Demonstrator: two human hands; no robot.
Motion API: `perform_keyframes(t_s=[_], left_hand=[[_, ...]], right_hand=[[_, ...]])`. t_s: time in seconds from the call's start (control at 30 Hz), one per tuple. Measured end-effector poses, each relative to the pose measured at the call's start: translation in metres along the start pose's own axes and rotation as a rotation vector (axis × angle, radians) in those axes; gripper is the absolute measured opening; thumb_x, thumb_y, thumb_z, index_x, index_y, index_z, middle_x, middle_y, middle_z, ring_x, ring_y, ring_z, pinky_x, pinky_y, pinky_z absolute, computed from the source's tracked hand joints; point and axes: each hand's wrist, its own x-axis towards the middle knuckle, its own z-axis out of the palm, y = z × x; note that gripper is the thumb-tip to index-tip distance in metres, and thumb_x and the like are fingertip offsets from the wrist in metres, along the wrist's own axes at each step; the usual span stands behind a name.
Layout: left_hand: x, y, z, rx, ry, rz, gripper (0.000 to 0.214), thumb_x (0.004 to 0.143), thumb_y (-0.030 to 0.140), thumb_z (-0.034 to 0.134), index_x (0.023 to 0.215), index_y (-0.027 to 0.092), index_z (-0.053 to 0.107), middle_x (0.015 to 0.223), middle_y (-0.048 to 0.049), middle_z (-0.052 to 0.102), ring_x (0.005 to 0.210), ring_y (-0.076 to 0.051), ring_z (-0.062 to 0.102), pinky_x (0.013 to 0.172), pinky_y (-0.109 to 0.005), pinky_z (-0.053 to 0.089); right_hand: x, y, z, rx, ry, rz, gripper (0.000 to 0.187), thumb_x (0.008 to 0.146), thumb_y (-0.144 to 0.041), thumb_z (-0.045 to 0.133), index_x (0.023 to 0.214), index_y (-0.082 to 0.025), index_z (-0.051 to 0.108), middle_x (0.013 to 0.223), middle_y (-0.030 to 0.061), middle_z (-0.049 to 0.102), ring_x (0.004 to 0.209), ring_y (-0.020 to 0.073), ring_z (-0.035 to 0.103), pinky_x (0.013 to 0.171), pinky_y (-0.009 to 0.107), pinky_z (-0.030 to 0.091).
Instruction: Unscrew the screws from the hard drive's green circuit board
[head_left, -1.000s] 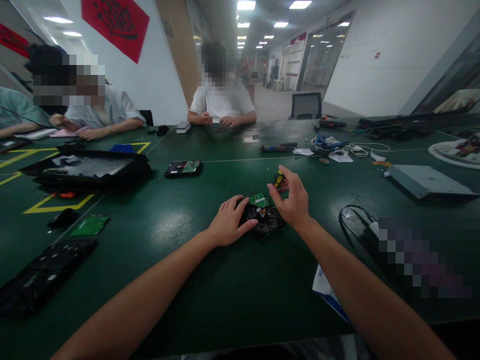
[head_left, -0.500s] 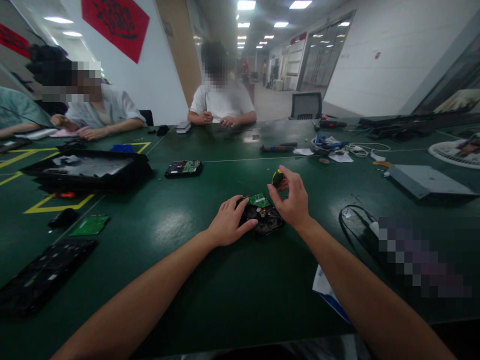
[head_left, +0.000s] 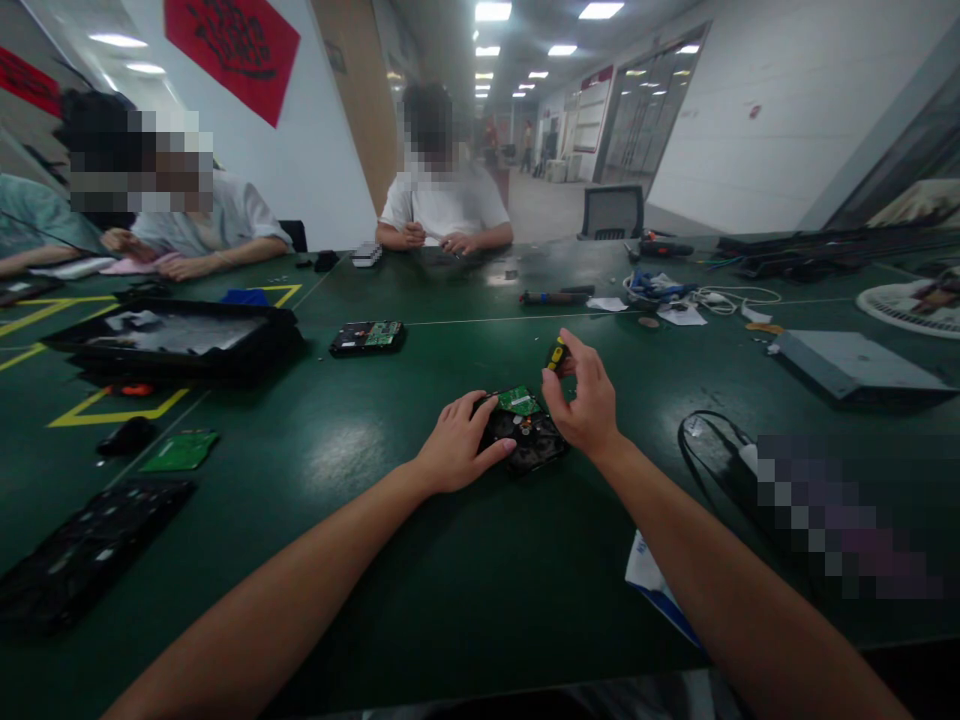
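A black hard drive [head_left: 534,437] with a green circuit board on its far part lies in front of me. My left hand [head_left: 465,437] grips its left side, fingers along the far left and thumb across the near part. Just beyond its right side, my right hand [head_left: 585,395] pinches a screwdriver [head_left: 556,354] by its yellow and black handle, between thumb and fingers. The screwdriver's shaft and tip are hidden or too dim to make out.
A second hard drive [head_left: 367,337] lies further back left. Left of it stands a black tray [head_left: 172,340]. A green circuit board [head_left: 180,450] and a black panel [head_left: 94,545] lie left. At right are a grey metal box [head_left: 862,365] and cables [head_left: 667,285]. Several people sit across the table.
The screwdriver handle has turned in my right hand, showing more yellow, and my right thumb has shifted slightly right. My left hand and the hard drive stay put.
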Motion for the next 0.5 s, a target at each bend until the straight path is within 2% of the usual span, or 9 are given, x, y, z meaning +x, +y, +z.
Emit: perform_keyframes(t_s=[0.1, 0.3, 0.5], left_hand=[[-0.0001, 0.0006, -0.0003, 0.005, -0.004, -0.003, 0.079, 0.102, 0.071, 0.046, 0.161, 0.019, 0.04, 0.161, -0.0194, 0.042, 0.15, -0.039, 0.04, 0.123, -0.059, 0.035], [-0.0002, 0.0022, -0.0013, -0.003, 0.003, 0.0, 0.077, 0.102, 0.07, 0.046, 0.161, 0.02, 0.039, 0.162, -0.0188, 0.042, 0.15, -0.039, 0.04, 0.123, -0.059, 0.035], [-0.0004, 0.0011, -0.001, -0.008, 0.002, -0.001, 0.077, 0.102, 0.07, 0.046, 0.161, 0.021, 0.039, 0.162, -0.0183, 0.042, 0.15, -0.039, 0.04, 0.123, -0.06, 0.035]], right_hand=[[0.0001, -0.0003, 0.0001, 0.012, 0.004, -0.002, 0.063, 0.101, -0.025, 0.054, 0.16, -0.032, 0.036, 0.13, 0.0108, 0.064, 0.091, 0.0234, 0.07, 0.09, 0.05, 0.064], [-0.0007, 0.0003, 0.0008, -0.034, 0.027, 0.038, 0.068, 0.096, -0.034, 0.066, 0.158, -0.031, 0.039, 0.122, 0.0096, 0.064, 0.081, 0.0216, 0.064, 0.08, 0.047, 0.065], [-0.0001, 0.001, 0.0003, 0.042, -0.018, 0.015, 0.069, 0.101, -0.026, 0.053, 0.165, -0.031, 0.03, 0.133, 0.0116, 0.065, 0.101, 0.0252, 0.071, 0.094, 0.049, 0.064]])
